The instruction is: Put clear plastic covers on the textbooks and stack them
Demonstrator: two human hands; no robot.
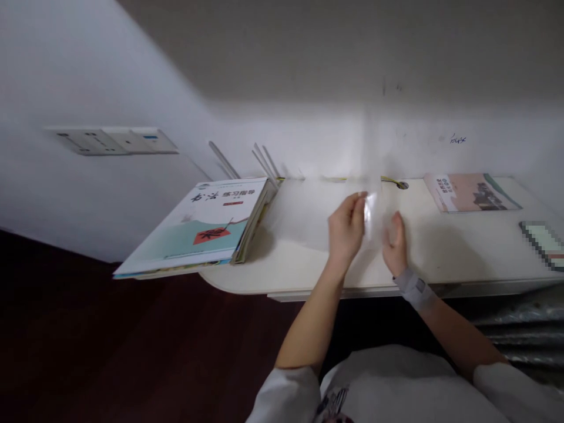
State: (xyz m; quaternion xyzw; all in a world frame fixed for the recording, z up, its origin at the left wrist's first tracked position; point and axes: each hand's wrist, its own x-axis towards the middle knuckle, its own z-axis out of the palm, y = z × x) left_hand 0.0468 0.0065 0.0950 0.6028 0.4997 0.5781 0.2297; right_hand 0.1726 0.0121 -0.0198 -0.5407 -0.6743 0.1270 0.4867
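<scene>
A clear plastic sheet, possibly a book cover, hangs upright over the white desk, glinting near its held edge. My left hand is closed on it, pinching it between thumb and fingers. The sheet's outer edges are faint and hard to follow. Just to the right, my right hand is raised with its thumb and fingers apart. It is slightly blurred and stands beside the sheet; whether it touches it I cannot tell. A grey band is around the right wrist.
Several stacked books jut past the left end of the white desk. A pink-covered booklet and a pixelated phone-like device lie at right. Thin antenna-like rods rise behind the stack. A cable hole and wall sockets also show.
</scene>
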